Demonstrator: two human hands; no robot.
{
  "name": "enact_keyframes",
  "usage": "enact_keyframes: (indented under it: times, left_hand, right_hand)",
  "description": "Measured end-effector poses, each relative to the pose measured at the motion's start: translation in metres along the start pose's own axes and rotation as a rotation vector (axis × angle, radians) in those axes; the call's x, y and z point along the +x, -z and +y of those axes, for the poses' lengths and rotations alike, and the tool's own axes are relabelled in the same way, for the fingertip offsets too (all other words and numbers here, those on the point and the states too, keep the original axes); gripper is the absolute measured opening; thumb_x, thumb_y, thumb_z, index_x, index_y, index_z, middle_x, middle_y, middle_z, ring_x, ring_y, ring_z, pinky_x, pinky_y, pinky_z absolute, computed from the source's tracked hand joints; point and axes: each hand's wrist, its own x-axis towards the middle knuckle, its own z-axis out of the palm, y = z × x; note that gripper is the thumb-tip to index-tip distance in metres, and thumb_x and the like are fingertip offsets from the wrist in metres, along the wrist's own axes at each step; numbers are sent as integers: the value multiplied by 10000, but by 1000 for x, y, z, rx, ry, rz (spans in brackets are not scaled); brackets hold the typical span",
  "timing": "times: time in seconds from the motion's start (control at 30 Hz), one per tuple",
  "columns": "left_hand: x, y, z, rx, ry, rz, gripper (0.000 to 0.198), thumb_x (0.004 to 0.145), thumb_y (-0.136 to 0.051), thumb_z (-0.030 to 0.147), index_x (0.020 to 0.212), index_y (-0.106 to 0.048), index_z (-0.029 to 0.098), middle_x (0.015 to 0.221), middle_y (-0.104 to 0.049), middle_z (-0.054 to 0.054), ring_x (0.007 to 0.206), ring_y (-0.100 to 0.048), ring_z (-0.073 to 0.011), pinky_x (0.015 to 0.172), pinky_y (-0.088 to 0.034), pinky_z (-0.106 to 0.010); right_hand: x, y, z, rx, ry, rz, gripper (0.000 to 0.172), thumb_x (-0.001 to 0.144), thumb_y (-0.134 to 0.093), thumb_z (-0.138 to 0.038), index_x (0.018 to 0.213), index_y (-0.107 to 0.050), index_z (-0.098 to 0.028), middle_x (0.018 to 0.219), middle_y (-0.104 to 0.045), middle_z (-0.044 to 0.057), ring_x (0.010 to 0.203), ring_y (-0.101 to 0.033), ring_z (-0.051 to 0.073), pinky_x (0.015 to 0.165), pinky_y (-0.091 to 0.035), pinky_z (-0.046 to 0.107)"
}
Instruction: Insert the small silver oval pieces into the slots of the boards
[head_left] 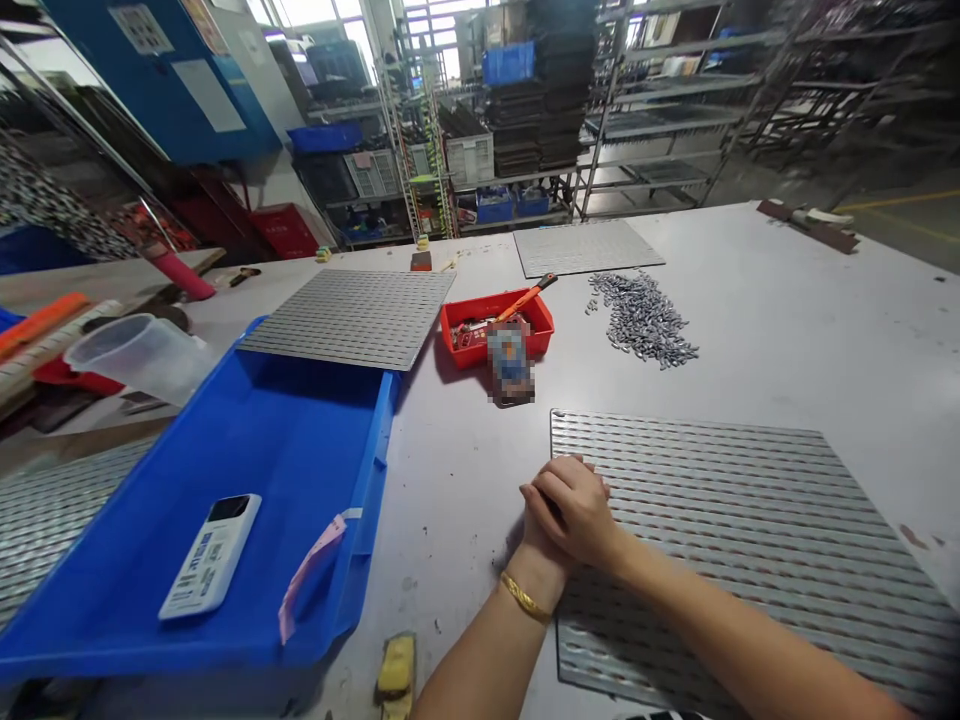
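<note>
Grey ridges line the near panel [735,510], laid flat on the right of the table [450,500], presumably so that its whole face can be reached. Over its left edge, the left hand [538,545] is covered by the right hand [577,505]; both are clasped together, and nothing is seen to be gripped. Small grey pieces [649,320] are heaped loose beyond, probably kept apart so the panel's rows stay uncovered. On the left, a second panel [352,315] is borne by a blue tray's [300,440] far end. An orange-handled tool [525,298] is propped across a red bin [465,358], seemingly too long for it.
</note>
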Motion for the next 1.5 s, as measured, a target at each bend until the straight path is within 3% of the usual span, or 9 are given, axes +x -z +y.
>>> enact_keyframes:
  times: [0.13,0.33,0.47,0.63,0.83,1.07,1.23,1.4,1.5]
  left_hand:
    - [5,3,-5,-62,80,-36,143,840,-520,352,826,-615,246,795,-575,-68,714,-570,-210,724,-527,-397]
    - [11,12,2,-144,122,30,180,847,-518,387,801,-617,243,815,-612,-71,753,-603,-211,688,-538,-338]
    - [13,20,13,-198,179,131,128,823,-564,279,753,-618,187,729,-617,-51,687,-618,-161,602,-520,-235]
    - [9,20,22,-286,259,216,145,804,-603,214,901,-639,113,842,-683,-62,700,-653,-125,607,-519,-200]
    - [2,17,13,-336,308,279,74,794,-621,188,798,-617,114,673,-639,-9,527,-579,-72,501,-460,-161]
    - [3,21,1,-319,303,299,99,756,-652,190,814,-629,114,731,-671,-29,624,-632,-122,573,-504,-209]
    - [1,18,3,-282,301,339,91,770,-636,204,806,-643,121,736,-692,-49,619,-652,-162,552,-521,-251]
    - [-3,14,7,-242,315,272,213,776,-636,191,962,-668,91,850,-712,-96,785,-685,-209,789,-561,-361]
    - [-5,14,8,-185,324,238,285,777,-650,217,1033,-658,91,895,-709,-105,798,-685,-202,863,-545,-385]
  right_hand:
    - [3,-6,7,-7,-76,-51,300,932,-479,-256,647,-544,-190,589,-545,18,567,-475,141,587,-300,298]
    - [14,-6,6,110,-92,-124,213,956,-459,-242,807,-602,-187,679,-619,11,625,-548,125,614,-378,264]
    - [14,15,19,77,-2,-192,166,915,-505,-225,1014,-632,-181,885,-662,78,813,-572,192,731,-451,334]
    - [-9,34,42,-52,83,-366,374,872,-580,-251,1243,-573,-211,1205,-613,121,1171,-483,308,945,-419,504]
    - [-21,32,49,4,89,-359,185,900,-529,-148,1023,-646,-223,993,-672,77,1067,-554,247,917,-431,467]
    - [-15,39,42,118,78,-422,167,884,-488,-90,958,-585,-204,973,-661,59,1000,-569,220,913,-421,451]
    - [-10,49,48,344,-162,-373,133,904,-485,-150,976,-576,-213,929,-659,65,892,-603,196,791,-488,365]
    - [-8,52,82,360,-499,-312,136,906,-530,-260,980,-635,-216,909,-677,49,815,-625,180,716,-511,307]
    - [-2,41,109,298,-532,-307,156,887,-552,-292,985,-635,-203,875,-693,40,740,-629,167,640,-507,281]
